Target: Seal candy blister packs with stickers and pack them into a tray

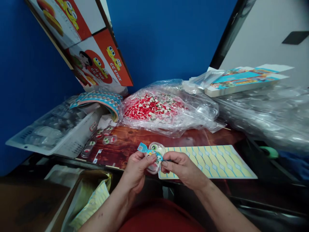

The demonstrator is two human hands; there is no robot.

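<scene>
Capsule: small clear capsule (154, 157) pinched between left hand (136, 170) and right hand (182, 168), over the worktop (130, 141) edge.
Sticker: blue sticker (145, 149) across it.
Hidden: capsule's contents unclear.

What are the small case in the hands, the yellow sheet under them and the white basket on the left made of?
Small case: looks like clear glossy plastic; the contents show through, and both the left hand and right hand hold it.
Yellow sheet: probably paper sticker backing, matte, with printed blue die-cut outlines.
White basket: likely moulded plastic with a slotted wall, dull finish.
</scene>
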